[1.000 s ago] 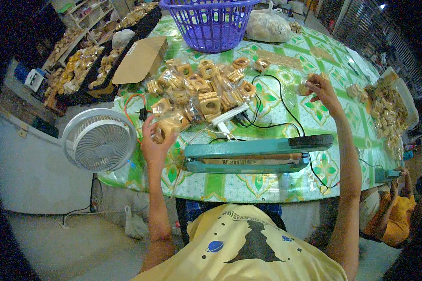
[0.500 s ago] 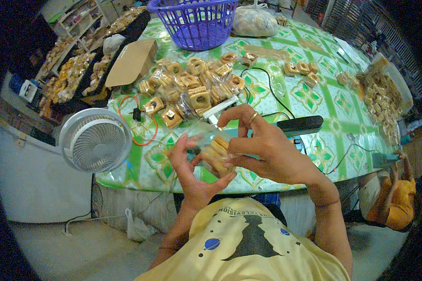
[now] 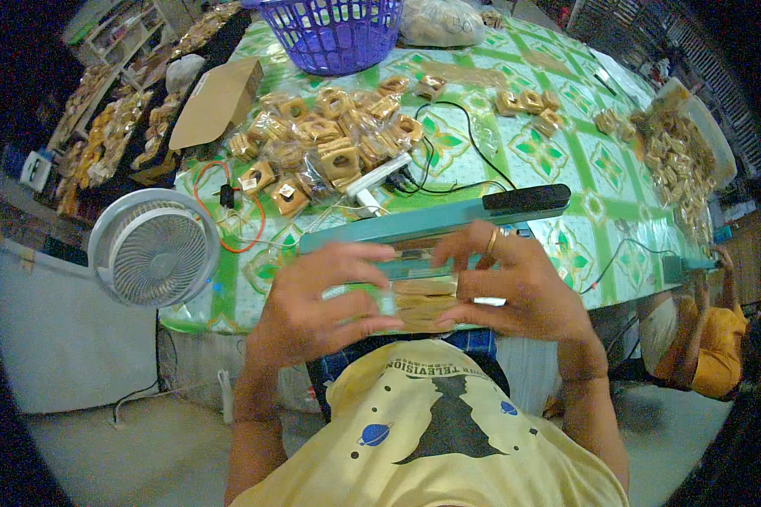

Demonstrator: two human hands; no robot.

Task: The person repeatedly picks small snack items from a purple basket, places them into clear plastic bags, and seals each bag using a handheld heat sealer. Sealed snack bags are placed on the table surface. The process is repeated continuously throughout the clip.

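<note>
My left hand (image 3: pixel 320 302) and my right hand (image 3: pixel 520 283) face each other at the near table edge. Between their fingertips is a clear plastic packet of tan biscuits (image 3: pixel 425 306), its top edge toward the sealer. Both hands pinch it from the sides; their fingers are slightly blurred. Just beyond the packet lies a long teal bag sealer (image 3: pixel 423 216) with a black end on its arm. Its base is partly hidden behind my fingers. A heap of packed square biscuits with round holes (image 3: pixel 330 139) lies farther back on the table.
A round fan (image 3: pixel 156 253) stands at the left, near an orange cord. A white power strip (image 3: pixel 379 176) and black cables lie behind the sealer. Farther back are a brown carton (image 3: pixel 216 103) and a purple basket (image 3: pixel 334 42). A co-worker (image 3: pixel 708 346) sits at the far right.
The packet has come down toward me and turned its top edge toward the sealer. My left hand has moved round to its left side, and my right hand now grips its right side.
</note>
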